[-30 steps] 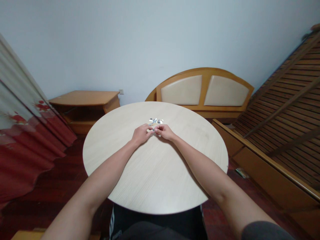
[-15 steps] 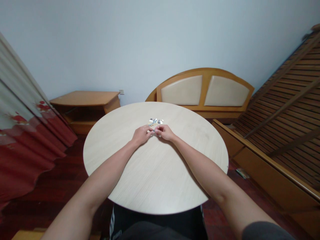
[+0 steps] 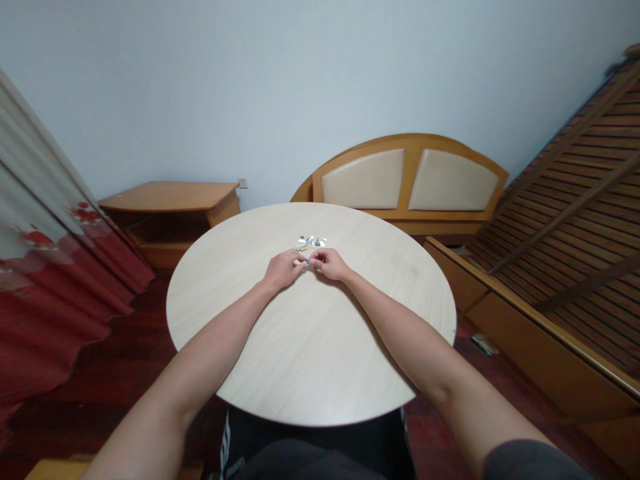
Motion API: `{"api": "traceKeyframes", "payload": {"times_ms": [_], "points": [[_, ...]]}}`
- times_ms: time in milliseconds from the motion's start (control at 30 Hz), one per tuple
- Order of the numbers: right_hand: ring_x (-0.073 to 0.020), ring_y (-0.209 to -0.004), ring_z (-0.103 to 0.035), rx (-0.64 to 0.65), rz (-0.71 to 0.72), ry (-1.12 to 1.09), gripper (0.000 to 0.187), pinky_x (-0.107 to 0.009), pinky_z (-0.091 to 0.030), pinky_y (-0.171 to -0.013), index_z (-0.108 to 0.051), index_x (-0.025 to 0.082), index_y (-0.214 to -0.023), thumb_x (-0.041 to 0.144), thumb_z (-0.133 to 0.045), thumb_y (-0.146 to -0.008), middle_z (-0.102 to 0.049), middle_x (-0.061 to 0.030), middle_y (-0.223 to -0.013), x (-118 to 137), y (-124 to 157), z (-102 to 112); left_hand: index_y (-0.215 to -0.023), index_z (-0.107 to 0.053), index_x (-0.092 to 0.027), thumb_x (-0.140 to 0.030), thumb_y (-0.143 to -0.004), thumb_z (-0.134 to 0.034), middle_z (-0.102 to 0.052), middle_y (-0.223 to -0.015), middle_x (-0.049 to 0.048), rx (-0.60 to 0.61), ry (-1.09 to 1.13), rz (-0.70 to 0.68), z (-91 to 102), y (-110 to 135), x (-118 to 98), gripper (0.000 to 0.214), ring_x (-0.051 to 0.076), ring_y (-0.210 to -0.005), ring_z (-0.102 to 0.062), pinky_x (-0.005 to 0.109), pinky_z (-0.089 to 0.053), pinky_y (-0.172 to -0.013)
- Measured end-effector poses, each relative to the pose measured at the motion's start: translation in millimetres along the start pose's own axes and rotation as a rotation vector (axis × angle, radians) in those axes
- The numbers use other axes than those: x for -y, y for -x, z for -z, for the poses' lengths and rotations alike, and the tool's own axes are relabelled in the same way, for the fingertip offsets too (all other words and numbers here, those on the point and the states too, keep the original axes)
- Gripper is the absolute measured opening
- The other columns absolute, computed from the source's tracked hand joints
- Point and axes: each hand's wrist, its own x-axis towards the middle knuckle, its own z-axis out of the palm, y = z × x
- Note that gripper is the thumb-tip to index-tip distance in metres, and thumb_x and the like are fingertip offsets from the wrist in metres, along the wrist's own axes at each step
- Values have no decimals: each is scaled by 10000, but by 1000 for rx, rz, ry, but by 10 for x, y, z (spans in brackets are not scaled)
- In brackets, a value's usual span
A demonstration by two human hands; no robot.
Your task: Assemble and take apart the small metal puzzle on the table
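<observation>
Gently, left hand (image 3: 283, 269) and right hand (image 3: 331, 265) are pinching one small piece (image 3: 303, 259), wrists resting on the surface (image 3: 310, 347), likely steadying it.

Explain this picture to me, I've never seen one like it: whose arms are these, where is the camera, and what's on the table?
The camera sits on a person's head, looking forward and down, so the two bare arms are their own. The left hand and right hand meet on a round table, fingertips seemingly pinched on a small piece, too small to identify. More little pieces lie just beyond. Behind stand a headboard, slats, a cabinet and a curtain.
</observation>
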Motion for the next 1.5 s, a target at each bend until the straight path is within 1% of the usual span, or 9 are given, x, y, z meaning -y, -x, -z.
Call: {"api": "traceKeyframes", "payload": {"times_ms": [367,433,533,633,800,1000,1167,1333,1500], "points": [[-159,-682,-573,-9,-1,37,166,-265,-449,-670,-723,168,-777,330,-718,-808,-682,-17,-711,1,3,8,-1040,-788,-209,-275,-943,-715,-786,-1103,66,-19,32,-19,-34,-1,24,138,226,-937,-714,343,-546,-876],[-157,-682,-573,-27,-5,58,147,-264,-453,-678,-725,165,-786,309,-713,-814,-682,-12,-710,2,4,27,-1097,-772,-203,-280,-931,-726,-771,-1157,82,-20,29,-19,-40,-15,40,189,250,-1034,-708,367,-556,-935],[-152,-689,-579,-57,-32,129,97,-262,-455,-700,-728,163,-807,250,-692,-830,-698,-9,-736,-2,12,85,-1260,-718,-187,-277,-935,-703,-726,-1267,118,-49,-1,1,-30,-37,98,337,287,-1219,-651,427,-529,-1086],[-162,-734,-608,-75,-70,268,82,-268,-452,-733,-735,167,-821,172,-659,-850,-730,-21,-792,-5,30,161,-1345,-675,-172,-276,-948,-663,-687,-1325,140,-34,-42,62,7,-44,193,411,300,-1288,-616,460,-496,-1160],[-188,-844,-640,-75,-76,479,110,-279,-471,-808,-770,174,-844,144,-671,-878,-760,-62,-928,-3,49,234,-1377,-655,-141,-354,-889,-745,-659,-1328,164,53,-16,184,54,-34,333,541,286,-1166,-694,424,-555,-1083],[-189,-863,-632,-19,-82,619,138,-280,-471,-828,-799,165,-902,147,-663,-917,-747,-80,-969,-16,47,260,-1363,-665,-137,-307,-866,-764,-694,-1270,152,131,-46,202,40,-47,348,535,280,-1140,-712,393,-552,-1063],[-199,-924,-645,-1,-118,705,156,-282,-470,-869,-813,150,-948,161,-658,-937,-745,-101,-1020,-54,44,314,-1366,-670,-105,-279,-908,-715,-720,-1230,162,154,-78,180,27,-51,332,492,289,-1157,-697,392,-538,-1053],[-209,-974,-663,12,-142,743,191,-283,-483,-912,-830,152,-981,169,-642,-949,-750,-112,-1050,-93,43,382,-1348,-686,-145,-260,-930,-693,-739,-1214,135,142,-58,183,-1,-45,331,434,270,-1124,-706,369,-543,-1016],[-235,-1083,-679,-10,-147,768,296,-303,-487,-994,-821,138,-1108,132,-558,-973,-765,-140,-1172,-122,36,419,-1339,-695,-154,-264,-940,-681,-741,-1229,136,145,-60,189,2,-40,308,415,275,-1136,-702,374,-539,-1023]]}}
